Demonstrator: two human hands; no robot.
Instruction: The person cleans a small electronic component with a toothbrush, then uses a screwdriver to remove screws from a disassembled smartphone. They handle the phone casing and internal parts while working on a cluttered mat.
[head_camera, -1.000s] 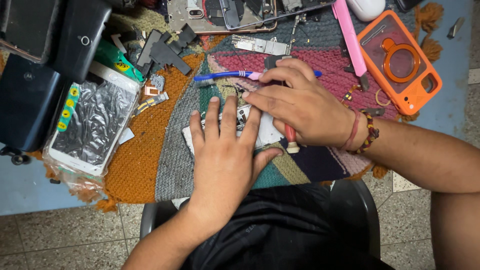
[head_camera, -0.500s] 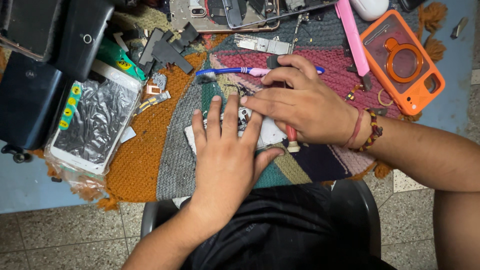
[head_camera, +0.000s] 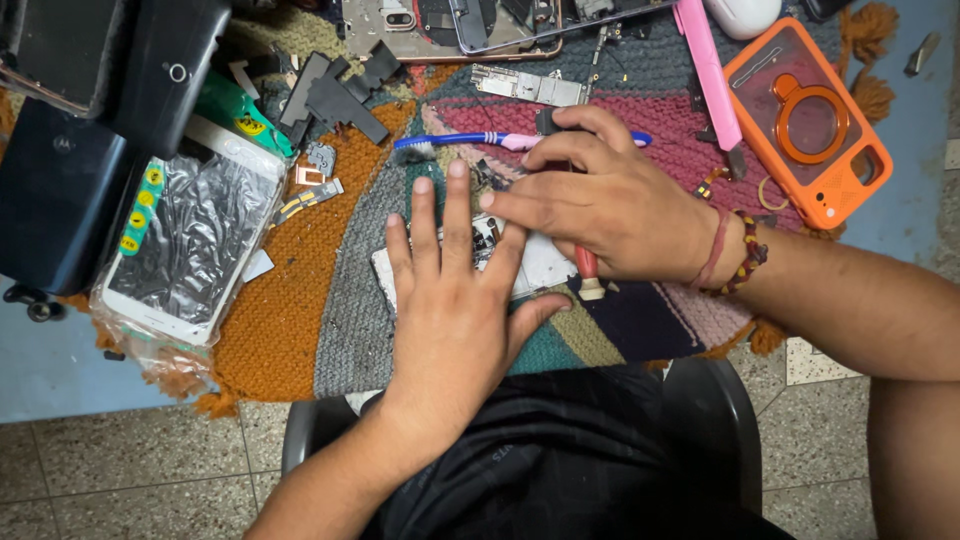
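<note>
On the knitted mat (head_camera: 300, 300) before us, our left hand (head_camera: 455, 300) lies flat with fingers spread, pressing down on an opened phone body (head_camera: 545, 265), grasping nothing. Our right hand (head_camera: 610, 205) rests just beside it, partly over the same phone, its fingers curled around a red-handled tool (head_camera: 588, 272) whose pale end pokes out beneath the palm; the tip is hidden, so we cannot tell where it touches. Beaded bracelets (head_camera: 735, 255) circle the right wrist. Just beyond the right fingers lies a blue toothbrush (head_camera: 460, 141). Farther right sit a pink strip tool (head_camera: 708, 70) and an orange phone case (head_camera: 810, 120). To the left, a white phone in a crinkled plastic bag (head_camera: 195, 245) lies near dark boxes (head_camera: 60, 190). Along the far edge rest another stripped phone frame (head_camera: 400, 25) and black plastic parts (head_camera: 335, 95)
</note>
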